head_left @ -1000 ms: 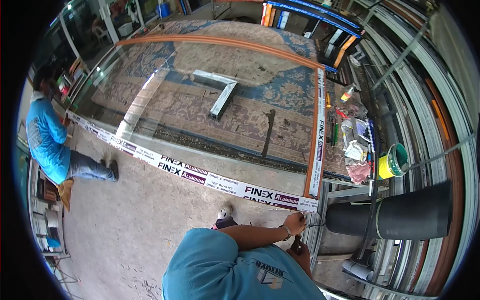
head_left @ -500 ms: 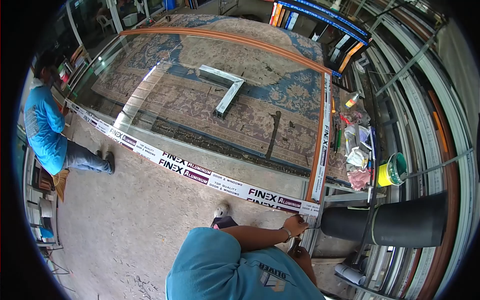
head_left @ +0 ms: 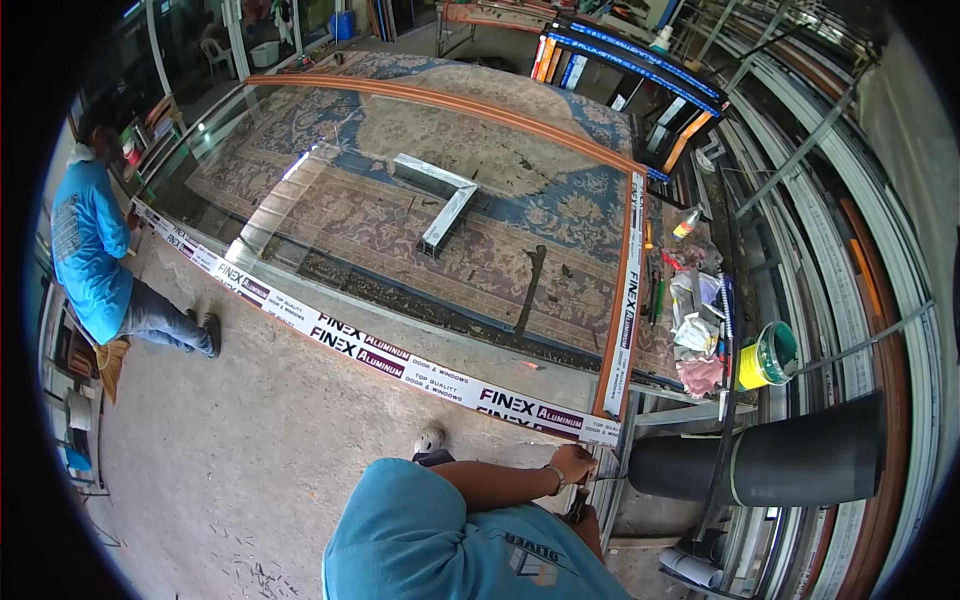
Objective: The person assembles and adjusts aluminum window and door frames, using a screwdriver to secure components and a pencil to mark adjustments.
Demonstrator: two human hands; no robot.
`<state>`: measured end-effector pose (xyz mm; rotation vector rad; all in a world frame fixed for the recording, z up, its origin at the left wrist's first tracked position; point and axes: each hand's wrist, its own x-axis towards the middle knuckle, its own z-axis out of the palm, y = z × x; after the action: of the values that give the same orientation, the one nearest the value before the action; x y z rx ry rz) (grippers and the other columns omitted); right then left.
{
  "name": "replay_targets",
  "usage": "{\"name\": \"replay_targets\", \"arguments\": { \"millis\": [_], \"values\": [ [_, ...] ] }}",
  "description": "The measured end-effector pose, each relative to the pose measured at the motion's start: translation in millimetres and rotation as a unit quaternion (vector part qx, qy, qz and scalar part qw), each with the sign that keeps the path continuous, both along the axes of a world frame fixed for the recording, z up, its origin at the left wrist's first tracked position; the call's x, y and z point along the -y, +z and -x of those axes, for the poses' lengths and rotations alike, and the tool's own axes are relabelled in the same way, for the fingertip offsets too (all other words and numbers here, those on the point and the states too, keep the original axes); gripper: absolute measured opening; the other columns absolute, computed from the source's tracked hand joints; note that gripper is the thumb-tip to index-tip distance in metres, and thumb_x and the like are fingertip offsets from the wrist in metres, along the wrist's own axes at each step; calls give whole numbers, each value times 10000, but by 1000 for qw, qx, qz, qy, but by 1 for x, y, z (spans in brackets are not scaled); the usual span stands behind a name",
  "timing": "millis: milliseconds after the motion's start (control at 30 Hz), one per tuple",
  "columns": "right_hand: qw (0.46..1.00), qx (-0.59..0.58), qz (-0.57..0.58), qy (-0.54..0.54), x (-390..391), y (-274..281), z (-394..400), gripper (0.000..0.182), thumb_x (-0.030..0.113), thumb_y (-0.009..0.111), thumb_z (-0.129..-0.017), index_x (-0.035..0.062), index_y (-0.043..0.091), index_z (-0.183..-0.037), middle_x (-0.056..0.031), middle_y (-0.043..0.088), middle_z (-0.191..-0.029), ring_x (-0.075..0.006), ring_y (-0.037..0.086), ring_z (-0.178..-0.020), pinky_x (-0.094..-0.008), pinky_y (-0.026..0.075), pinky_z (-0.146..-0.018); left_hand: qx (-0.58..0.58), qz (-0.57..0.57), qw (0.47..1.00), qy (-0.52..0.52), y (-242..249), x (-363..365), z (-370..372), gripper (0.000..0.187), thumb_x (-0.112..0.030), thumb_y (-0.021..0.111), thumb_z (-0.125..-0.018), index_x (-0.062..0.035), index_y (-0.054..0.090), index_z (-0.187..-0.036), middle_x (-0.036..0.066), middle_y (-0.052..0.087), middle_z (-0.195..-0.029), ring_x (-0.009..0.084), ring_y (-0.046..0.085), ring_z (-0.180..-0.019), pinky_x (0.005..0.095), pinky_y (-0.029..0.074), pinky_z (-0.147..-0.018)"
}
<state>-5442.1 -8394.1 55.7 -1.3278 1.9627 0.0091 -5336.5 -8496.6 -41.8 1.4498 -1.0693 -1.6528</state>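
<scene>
My left hand (head_left: 573, 464) is closed just below the near right corner of the large frame (head_left: 450, 385), its fingers pinched on something I cannot make out. Below it, my right hand (head_left: 587, 522) is wrapped round a dark tool (head_left: 577, 503), whose type is unclear. The frame has brown edges and printed white film along its near and right sides. Glass fills it, and a patterned carpet shows through. On the glass lies an L-shaped metal piece (head_left: 455, 208).
A co-worker (head_left: 90, 240) in a blue shirt stands at the frame's far left. On the right are a black roll (head_left: 800, 455), a yellow-green bucket (head_left: 768, 357), rags (head_left: 697, 335), a bottle (head_left: 688, 222) and long metal profiles (head_left: 850, 300). Another frame (head_left: 630, 75) stands behind.
The view has shifted slightly, so the frame's near right corner and both my hands appear a little further left and lower. My hands stay close together near that corner.
</scene>
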Motion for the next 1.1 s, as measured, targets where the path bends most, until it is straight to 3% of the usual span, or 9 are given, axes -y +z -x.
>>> {"name": "replay_targets", "arguments": {
  "millis": [67, 100, 300, 500, 600, 733, 800, 1000, 1100],
  "values": [
    [947, 304, 2, 105, 5, 2, 10, 621, 235, 775, -639, -58, 490, -1107, -160, 629, -965, -213, 605, -824, -328, 483, -729, -16, -14, 1000, 4, -1, -2, -2, 252, -280, 622, -787, -45, 687, -723, 89, 667, -667, 198, 646, -594, 311, 503, -596],
    [864, 447, -134, -188, 5, 3, 13, 640, 260, 776, -619, -62, 498, -1099, -165, 638, -953, -215, 617, -783, -346, 493, -698, -37, -27, 999, 10, -2, -2, -3, 251, -269, 612, -800, -44, 686, -717, 86, 667, -667, 190, 641, -581, 311, 499, -578],
    [997, 28, 65, -21, -5, 5, -11, 613, 242, 734, -667, -74, 488, -1131, -137, 633, -824, -213, 616, -715, -336, 494, -659, -89, -70, 993, 44, 13, -4, -1, 188, -141, 620, -827, 45, 641, -814, 114, 661, -706, 169, 646, -592, 289, 501, -536],
    [895, 427, -22, -127, -5, 18, 1, 601, 242, 746, -656, -75, 509, -1108, -125, 621, -772, -202, 609, -717, -320, 485, -650, -83, -72, 993, 36, 21, -9, -10, 246, -228, 616, -827, -8, 673, -732, 75, 663, -658, 136, 639, -562, 273, 498, -540],
    [989, 133, 58, -3, -6, 25, -7, 474, 228, 686, -739, -46, 516, -1087, -150, 641, -867, -216, 629, -815, -316, 491, -751, -100, -73, 991, 43, 23, -7, -4, 244, -197, 603, -851, 11, 663, -738, 76, 659, -660, 141, 641, -572, 273, 498, -534],
    [992, 123, -9, 10, -1, 21, -9, 464, 231, 702, -734, -33, 521, -1070, -145, 640, -853, -201, 627, -796, -325, 496, -724, -170, -89, 980, 60, 26, -6, -2, 228, -142, 564, -871, 45, 634, -762, 88, 636, -655, 165, 631, -573, 283, 491, -512],
    [806, 513, -104, -278, -7, 0, 0, 485, 267, 735, -710, -16, 529, -1046, -145, 637, -823, -200, 625, -764, -335, 493, -687, -178, -90, 978, 61, 24, -6, -3, 233, -134, 547, -879, 55, 624, -766, 92, 631, -659, 167, 625, -570, 289, 492, -511],
    [999, 47, 21, 9, -2, 35, -29, 470, 139, 664, -773, -35, 460, -1160, -104, 607, -903, -199, 601, -822, -337, 478, -746, -182, -88, 978, 52, 10, -6, 2, 228, -107, 491, -898, 70, 601, -804, 102, 633, -704, 168, 613, -568, 299, 493, -504],
    [954, 296, -52, -8, 2, -7, 2, 482, 135, 681, -758, -37, 462, -1151, -114, 624, -904, -201, 611, -805, -341, 489, -739, -191, -88, 975, 70, 17, -5, 0, 227, -106, 481, -901, 74, 595, -821, 107, 634, -716, 168, 610, -563, 296, 493, -501]
  ]
}}
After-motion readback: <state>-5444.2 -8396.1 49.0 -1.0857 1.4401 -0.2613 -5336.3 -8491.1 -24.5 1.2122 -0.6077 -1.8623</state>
